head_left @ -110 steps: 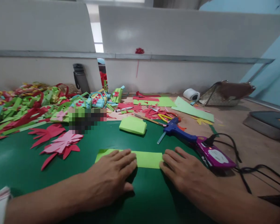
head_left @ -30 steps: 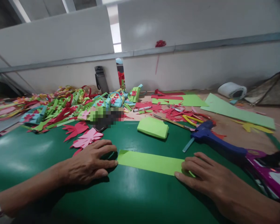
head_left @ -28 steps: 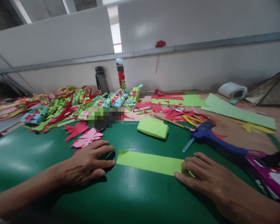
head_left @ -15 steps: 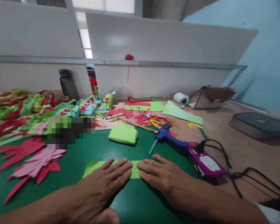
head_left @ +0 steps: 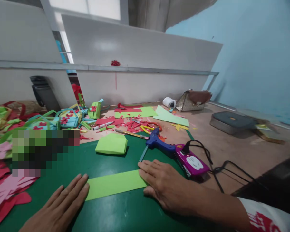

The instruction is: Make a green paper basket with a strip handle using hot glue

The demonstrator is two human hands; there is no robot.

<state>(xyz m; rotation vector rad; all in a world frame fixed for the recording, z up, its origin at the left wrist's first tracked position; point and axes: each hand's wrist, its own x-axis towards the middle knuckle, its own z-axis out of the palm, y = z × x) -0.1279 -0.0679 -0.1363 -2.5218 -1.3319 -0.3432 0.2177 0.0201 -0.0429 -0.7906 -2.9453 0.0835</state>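
A light green paper strip (head_left: 114,184) lies flat on the dark green mat (head_left: 125,212). My left hand (head_left: 60,206) rests flat on its left end, fingers stretched out together. My right hand (head_left: 163,185) lies palm down on its right end, fingers extended. Neither hand grips anything. A folded light green paper stack (head_left: 111,144) sits just beyond the strip.
A blue and purple glue gun (head_left: 176,153) with a black cord lies right of my right hand. Scissors and red scraps (head_left: 145,124) lie behind it. Paper baskets (head_left: 65,118) and pink and red cutouts (head_left: 4,190) crowd the left. A tape roll (head_left: 169,102), bag (head_left: 194,99) and grey box (head_left: 232,121) sit at right.
My hands slid apart from the strip's middle to its two ends. The head turned right, so everything shifted left in view.
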